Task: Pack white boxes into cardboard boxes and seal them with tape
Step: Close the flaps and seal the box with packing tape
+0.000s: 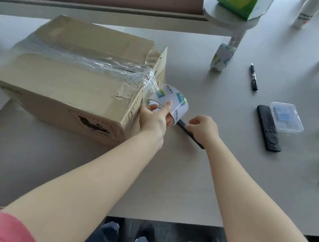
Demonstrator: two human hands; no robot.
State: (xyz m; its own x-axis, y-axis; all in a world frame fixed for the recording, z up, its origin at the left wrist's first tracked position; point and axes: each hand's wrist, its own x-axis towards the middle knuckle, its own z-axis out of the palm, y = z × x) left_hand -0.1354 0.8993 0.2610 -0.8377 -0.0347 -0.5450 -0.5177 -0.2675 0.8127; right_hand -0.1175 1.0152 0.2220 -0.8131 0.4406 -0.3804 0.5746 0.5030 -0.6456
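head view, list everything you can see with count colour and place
cardboard box: 1, brown, table left, top seam taped
tape roll: 1, clear with white label, at the box's right end, in left hand
second tape roll: 1, same label, standing at back
cutter: 1, black, in right hand
pen: 1, black, right of centre
remote: 1, black, right
plastic case: 1, clear, beside remote
tissue box: 1, green, round stand at back
table: 1, grey
left hand: grips tape roll
right hand: grips cutter
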